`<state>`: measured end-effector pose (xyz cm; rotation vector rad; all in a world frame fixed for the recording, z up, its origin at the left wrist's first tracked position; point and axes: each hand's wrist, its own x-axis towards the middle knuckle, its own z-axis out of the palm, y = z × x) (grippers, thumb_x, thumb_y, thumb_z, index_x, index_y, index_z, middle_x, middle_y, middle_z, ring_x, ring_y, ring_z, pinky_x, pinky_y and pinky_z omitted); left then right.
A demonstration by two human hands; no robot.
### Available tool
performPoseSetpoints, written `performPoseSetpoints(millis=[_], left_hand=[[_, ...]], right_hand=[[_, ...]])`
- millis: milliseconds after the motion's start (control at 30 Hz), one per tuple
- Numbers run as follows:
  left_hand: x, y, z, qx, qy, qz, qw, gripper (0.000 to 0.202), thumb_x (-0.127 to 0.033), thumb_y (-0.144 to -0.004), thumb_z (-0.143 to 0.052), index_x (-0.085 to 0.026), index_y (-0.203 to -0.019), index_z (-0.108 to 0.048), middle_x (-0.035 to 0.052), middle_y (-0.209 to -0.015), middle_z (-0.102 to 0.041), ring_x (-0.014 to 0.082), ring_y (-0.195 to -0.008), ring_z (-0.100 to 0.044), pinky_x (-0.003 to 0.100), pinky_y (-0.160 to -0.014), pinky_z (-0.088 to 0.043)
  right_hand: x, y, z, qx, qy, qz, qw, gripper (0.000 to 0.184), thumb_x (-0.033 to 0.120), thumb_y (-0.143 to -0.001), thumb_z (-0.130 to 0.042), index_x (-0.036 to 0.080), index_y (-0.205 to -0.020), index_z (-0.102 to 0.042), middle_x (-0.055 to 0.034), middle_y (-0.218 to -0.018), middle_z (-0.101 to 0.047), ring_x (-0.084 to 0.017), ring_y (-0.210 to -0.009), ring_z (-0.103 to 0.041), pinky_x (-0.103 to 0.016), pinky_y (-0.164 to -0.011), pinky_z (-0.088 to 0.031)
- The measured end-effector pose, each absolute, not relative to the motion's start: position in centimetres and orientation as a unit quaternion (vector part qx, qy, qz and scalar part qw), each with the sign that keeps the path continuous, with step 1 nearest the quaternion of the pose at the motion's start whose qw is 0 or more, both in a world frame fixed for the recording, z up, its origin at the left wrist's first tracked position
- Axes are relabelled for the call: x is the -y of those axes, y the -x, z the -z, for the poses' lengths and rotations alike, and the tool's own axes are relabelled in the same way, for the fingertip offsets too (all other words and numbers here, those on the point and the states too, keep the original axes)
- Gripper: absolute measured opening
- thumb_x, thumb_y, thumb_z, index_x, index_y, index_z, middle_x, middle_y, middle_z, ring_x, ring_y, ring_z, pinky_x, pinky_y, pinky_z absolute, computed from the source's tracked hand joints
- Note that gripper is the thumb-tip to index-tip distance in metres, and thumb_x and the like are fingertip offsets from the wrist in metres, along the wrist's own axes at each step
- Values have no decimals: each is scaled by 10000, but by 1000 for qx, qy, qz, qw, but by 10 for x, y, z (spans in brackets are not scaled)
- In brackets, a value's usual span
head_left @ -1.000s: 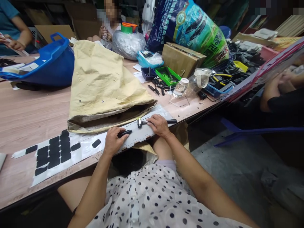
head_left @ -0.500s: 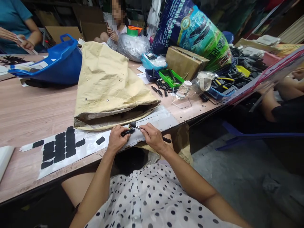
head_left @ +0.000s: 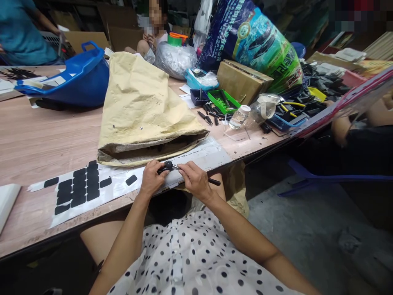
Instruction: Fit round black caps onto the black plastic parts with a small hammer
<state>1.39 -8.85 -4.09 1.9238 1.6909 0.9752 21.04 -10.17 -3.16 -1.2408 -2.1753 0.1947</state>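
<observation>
My left hand (head_left: 151, 179), closed in a pinch, grips a small dark part (head_left: 161, 169) over the table's front edge. Against this part sits a round black knob (head_left: 168, 164); whether it belongs to the part or to the tool I cannot tell. My right hand (head_left: 194, 180) is wrapped round a tool with a thin metal shaft (head_left: 175, 167), pointing left at the knob. A black handle end (head_left: 214, 181) sticks out beyond the right palm. Left of my hands, a white backing sheet (head_left: 116, 186) bears several black rounded pads (head_left: 80, 186).
An open-mouthed paper sack (head_left: 138, 110) lies just behind my hands. Beyond it are a blue scoop-shaped basin (head_left: 73, 86), a green tray (head_left: 223, 102), a clear jar (head_left: 239, 117) and a cardboard box (head_left: 242, 82). Other people sit around the table.
The round knob has moved slightly left and down, onto the part in my left hand. My right hand has shifted a little left. At the far left, a co-worker has turned and moved an arm.
</observation>
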Motion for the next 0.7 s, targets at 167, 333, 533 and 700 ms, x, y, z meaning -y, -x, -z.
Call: performPoseSetpoints(millis=[167,333,533,700], left_hand=[[88,-15,42,-606,-683,-356,201,107,-222,-756,-634,-235,-805,-728,18,-786,-645,217,-824,-596,344,-795,-491],[87,-14,43,-607,-682,-353,202,119,-228,-752,-645,-242,-827,-737,19,-826,-664,223,-863,-609,356,-820,-497],[87,-14,43,-614,-676,-350,209,123,-236,-748,-647,-245,-834,-735,19,-833,-665,228,-868,-608,366,-829,-507],[87,-14,43,-618,-679,-341,202,103,-248,-750,-656,-243,-832,-719,25,-845,-660,235,-875,-603,367,-823,-509]], right_hand=[[101,-213,33,831,478,-57,279,310,274,-1042,-438,261,-1161,-724,-55,-899,-659,-175,-844,-645,-243,-740,-515],[99,-221,32,804,499,-63,318,329,274,-1037,-442,268,-1254,-689,-68,-987,-682,-188,-927,-662,-255,-805,-532],[97,-226,37,815,496,-55,293,300,290,-1038,-455,279,-1187,-716,-52,-934,-674,-173,-864,-656,-237,-738,-510],[76,-239,41,799,515,-30,309,306,298,-1044,-438,264,-1192,-703,-64,-1000,-673,-192,-914,-636,-260,-779,-493]])
